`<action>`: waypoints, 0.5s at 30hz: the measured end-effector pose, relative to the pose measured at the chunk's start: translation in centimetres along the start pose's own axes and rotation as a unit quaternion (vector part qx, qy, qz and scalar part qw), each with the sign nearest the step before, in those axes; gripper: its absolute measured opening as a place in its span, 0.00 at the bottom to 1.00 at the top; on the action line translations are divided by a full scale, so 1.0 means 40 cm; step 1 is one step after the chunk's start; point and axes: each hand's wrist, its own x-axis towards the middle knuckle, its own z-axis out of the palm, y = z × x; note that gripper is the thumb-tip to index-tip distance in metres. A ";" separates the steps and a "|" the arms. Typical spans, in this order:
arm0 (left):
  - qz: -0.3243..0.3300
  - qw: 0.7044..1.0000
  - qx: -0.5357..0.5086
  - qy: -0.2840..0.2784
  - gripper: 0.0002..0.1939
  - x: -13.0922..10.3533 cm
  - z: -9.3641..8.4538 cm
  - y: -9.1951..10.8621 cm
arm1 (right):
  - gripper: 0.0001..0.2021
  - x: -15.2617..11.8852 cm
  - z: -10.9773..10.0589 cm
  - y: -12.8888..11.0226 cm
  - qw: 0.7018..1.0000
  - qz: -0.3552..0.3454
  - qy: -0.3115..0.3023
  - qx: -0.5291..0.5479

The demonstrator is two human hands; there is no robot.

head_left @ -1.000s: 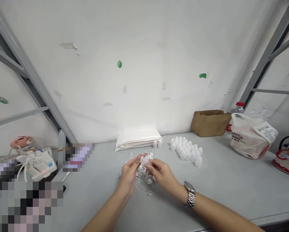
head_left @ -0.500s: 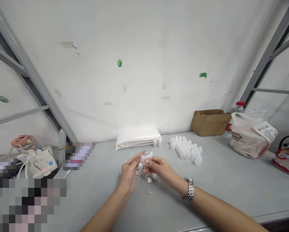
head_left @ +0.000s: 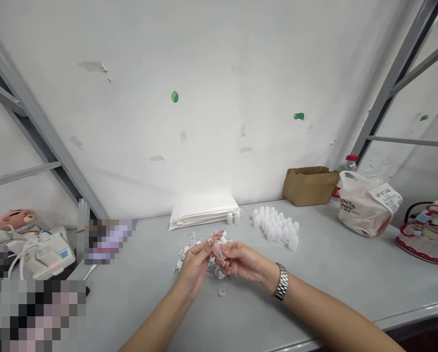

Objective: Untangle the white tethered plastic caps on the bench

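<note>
Over the grey table, my left hand and my right hand meet at a small translucent white bottle. Both are closed on it, with thumbs and fingertips pinching from either side. A thin white cord hangs along its right side. Fingers cover part of the bottle, so its cap end is unclear. Under and behind the hands lies a pile of small white pieces with cords. Nearer to me, a small white ring on a thin strand rests on the table.
Several translucent bottles stand grouped at right. Two corded bottles stand beside a white stack of flat packets by the wall. Farther right are a cardboard box and a plastic bag. A power strip sits left.
The view has swung slightly right. The bottle now shows more plainly between my hands, with its cord hanging down on the right. Both hands keep their grip.
</note>
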 end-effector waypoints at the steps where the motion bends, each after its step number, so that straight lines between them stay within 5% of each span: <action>1: 0.000 1.000 -0.001 0.006 0.14 -0.001 0.000 0.000 | 0.14 0.002 -0.003 -0.002 1.000 0.001 0.000 -0.003; 5: 0.014 0.998 -0.014 0.058 0.15 -0.001 -0.005 -0.008 | 0.15 0.010 -0.001 -0.002 0.987 -0.081 0.076 -0.120; 11: 0.013 0.997 -0.037 0.070 0.15 0.006 -0.011 -0.017 | 0.15 0.004 0.018 0.025 0.913 -0.181 0.179 -0.320; 15: 0.011 0.998 -0.030 0.054 0.16 0.009 -0.014 -0.022 | 0.17 0.002 0.021 0.025 0.927 -0.171 0.175 -0.285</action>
